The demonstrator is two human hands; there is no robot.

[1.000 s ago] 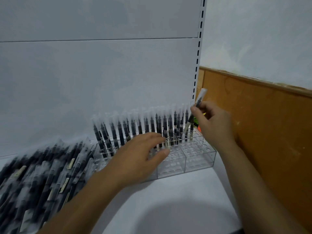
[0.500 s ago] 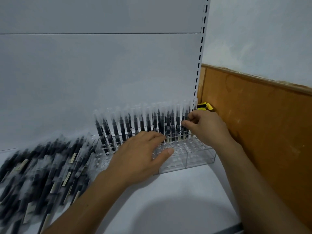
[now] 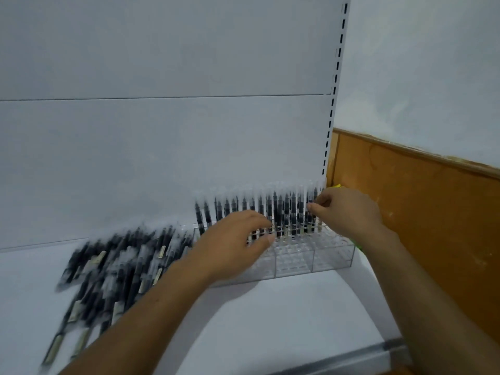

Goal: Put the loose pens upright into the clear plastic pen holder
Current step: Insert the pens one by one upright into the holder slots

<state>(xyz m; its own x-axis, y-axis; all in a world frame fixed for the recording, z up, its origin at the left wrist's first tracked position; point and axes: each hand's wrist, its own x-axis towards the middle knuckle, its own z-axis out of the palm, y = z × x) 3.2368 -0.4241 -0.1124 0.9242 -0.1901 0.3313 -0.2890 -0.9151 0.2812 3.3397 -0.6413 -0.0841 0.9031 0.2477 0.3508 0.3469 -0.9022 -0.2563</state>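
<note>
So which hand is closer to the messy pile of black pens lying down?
Left. The left hand rests on the clear plastic pen holder, right beside the pile of black pens. The right hand is at the holder's far end, fingers curled by the upright pens.

The loose pens [image 3: 116, 263] are blurred, the left hand [image 3: 230, 250] covers part of the holder [image 3: 330, 255], and the right hand [image 3: 346, 212] has an unclear grip.

White shelving back panels [image 3: 162, 144], split by a thin horizontal seam. At the right, a white slotted upright [image 3: 334, 104]. Beyond, scuffed orange-brown wood panelling [image 3: 419, 226] under a pale plastered wall [image 3: 433, 77]. Below, a white shelf [image 3: 270, 320] with grey front edge [image 3: 351, 355]. Soft, even light.
</note>
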